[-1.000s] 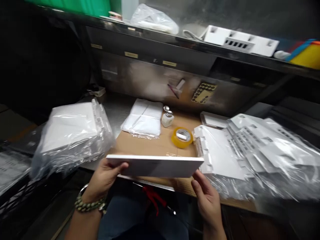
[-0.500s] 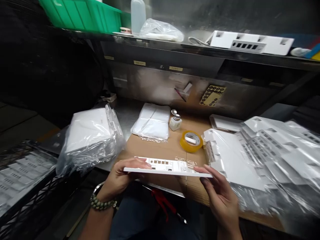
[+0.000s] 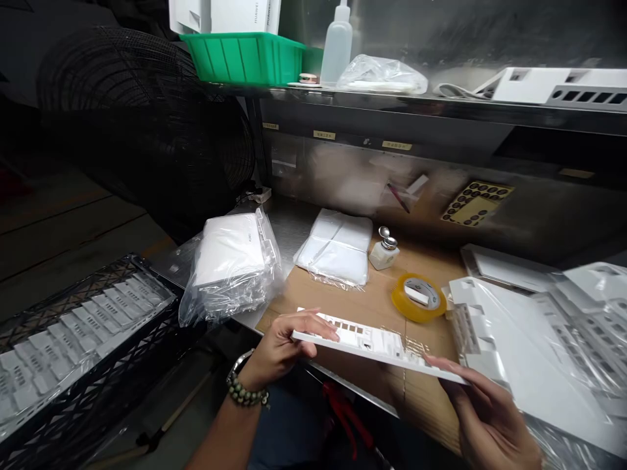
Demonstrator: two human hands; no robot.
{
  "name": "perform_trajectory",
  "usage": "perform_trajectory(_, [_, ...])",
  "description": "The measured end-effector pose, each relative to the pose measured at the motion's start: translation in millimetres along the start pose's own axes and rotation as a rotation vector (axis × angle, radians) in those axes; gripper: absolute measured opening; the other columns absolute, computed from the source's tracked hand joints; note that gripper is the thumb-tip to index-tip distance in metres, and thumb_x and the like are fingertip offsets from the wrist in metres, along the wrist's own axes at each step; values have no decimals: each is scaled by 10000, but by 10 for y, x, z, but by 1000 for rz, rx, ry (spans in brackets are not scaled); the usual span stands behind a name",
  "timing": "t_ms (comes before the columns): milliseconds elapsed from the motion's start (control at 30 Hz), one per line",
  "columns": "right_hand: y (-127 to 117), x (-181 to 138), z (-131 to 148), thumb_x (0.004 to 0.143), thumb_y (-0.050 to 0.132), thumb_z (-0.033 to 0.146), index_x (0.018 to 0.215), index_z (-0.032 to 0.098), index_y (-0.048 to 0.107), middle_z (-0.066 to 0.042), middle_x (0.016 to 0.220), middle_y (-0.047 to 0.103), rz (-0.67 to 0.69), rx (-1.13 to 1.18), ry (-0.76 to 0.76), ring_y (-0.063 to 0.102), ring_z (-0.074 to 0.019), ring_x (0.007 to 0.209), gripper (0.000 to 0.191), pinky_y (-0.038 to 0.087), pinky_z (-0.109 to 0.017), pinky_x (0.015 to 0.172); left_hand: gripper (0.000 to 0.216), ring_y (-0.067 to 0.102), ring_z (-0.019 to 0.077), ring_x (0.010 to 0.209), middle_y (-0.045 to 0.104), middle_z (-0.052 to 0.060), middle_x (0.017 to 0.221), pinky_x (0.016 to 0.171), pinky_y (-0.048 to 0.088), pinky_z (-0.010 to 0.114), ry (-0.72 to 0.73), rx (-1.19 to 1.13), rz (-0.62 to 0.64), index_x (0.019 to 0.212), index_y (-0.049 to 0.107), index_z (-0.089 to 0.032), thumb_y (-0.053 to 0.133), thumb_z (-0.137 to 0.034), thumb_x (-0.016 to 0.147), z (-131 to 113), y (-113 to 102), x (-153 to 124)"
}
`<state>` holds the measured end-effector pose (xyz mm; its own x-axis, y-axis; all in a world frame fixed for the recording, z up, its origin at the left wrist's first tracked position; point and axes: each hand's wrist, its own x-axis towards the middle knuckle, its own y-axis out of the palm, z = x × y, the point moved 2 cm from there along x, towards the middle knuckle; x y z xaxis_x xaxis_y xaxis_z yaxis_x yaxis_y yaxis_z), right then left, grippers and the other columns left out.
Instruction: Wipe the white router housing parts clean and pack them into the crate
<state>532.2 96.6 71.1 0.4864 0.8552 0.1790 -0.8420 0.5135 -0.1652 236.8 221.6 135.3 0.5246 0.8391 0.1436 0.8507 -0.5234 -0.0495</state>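
Note:
Between my hands is a white plastic housing panel (image 3: 377, 343), seen nearly edge-on, with a row of square port openings along its far side. My left hand (image 3: 289, 336) grips its left end, fingers on top and thumb beneath. My right hand (image 3: 490, 405) holds the right end, fingers over the upper face. The panel hangs above the front of a cardboard sheet (image 3: 313, 300), its right end lower than its left. Beyond it lies a roll of yellow tape (image 3: 399, 307) with a small white piece inside its ring.
Bagged white housings (image 3: 230, 254) stand left, and more white panels (image 3: 533, 352) in plastic lie right. Behind are flat plastic bags (image 3: 337, 245) and a pump bottle (image 3: 385, 253). A black crate (image 3: 169, 300) holds white parts at lower left. Red-handled pliers (image 3: 343, 418) hang below the table edge. A shelf (image 3: 372, 101) crosses above.
The view has swung left, so the bench appears further right and the crate and a fan show more. The panel stays in both hands and now slants down to the right.

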Motion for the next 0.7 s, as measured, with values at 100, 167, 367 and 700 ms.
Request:
perform_trajectory(100, [62,2,31,875,760,247,1126,192,707,-70,1112,775,-31,6,-4,730,-242,1086,263,493,-400,1130,492,717,291,1058,796,86,1000,1183,309,478,19,43,-54,998,801,-229,527,-634,955,-28,32,-13])
perform_trajectory(167, [98,12,53,870,769,268,1109,195,708,-64,1086,782,-67,-6,7,735,-237,1068,258,505,-395,1118,487,717,274,1016,788,73,973,1194,289,471,35,62,-154,961,783,-221,465,-588,1003,-54,75,-19])
perform_trajectory(367, [181,51,92,845,791,325,1117,221,698,-30,1026,794,-109,-37,59,755,-210,999,306,543,-349,1072,690,701,249,874,774,70,859,1146,359,440,-20,-34,-340,809,770,-208,224,-547,1060,-140,213,0])
perform_trajectory(700, [224,17,181,852,790,381,1082,206,700,-39,992,795,-139,-52,85,755,-210,982,303,521,-382,1101,687,682,263,1072,789,76,970,1221,278,412,-92,-46,-390,845,813,-216,212,-457,1075,-148,184,3])
